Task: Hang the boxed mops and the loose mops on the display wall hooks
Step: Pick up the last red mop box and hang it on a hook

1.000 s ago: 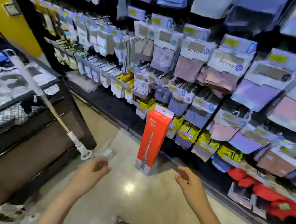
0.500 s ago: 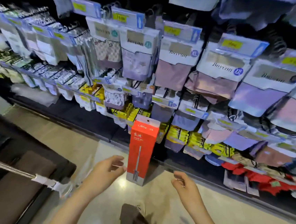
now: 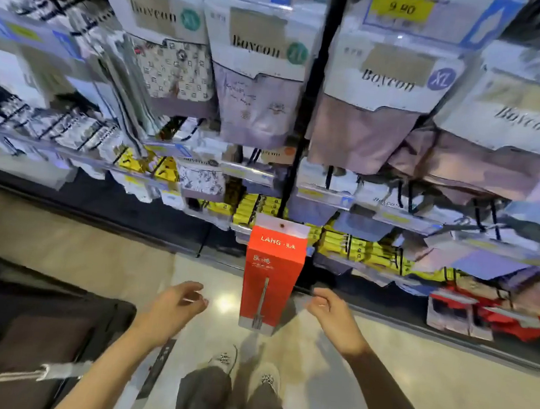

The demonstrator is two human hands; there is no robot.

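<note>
Two hands, the left hand [image 3: 173, 307] and the right hand [image 3: 333, 316], flank the boxed mop [image 3: 271, 277] with fingers loosely curled and holding nothing, neither touching it. That tall red carton stands upright on the floor [image 3: 409, 382], just before the display wall [image 3: 309, 92]. Judged stiff, light and top-heavy, it is best gripped at both narrow sides above mid-height, leaving its top hang hole [image 3: 282, 226] free.

Boxed mop [image 3: 271, 275]: red carton, white top flap and lettering, grey mop picture. Hanging packs [image 3: 261, 71]: white cards, teal and blue size dots; contents mauve, lilac, patterned cream. Lower packs [image 3: 357, 245]: yellow. Floor [image 3: 409, 382]: glossy beige. Trousers [image 3: 203, 399]: grey-brown.
</note>
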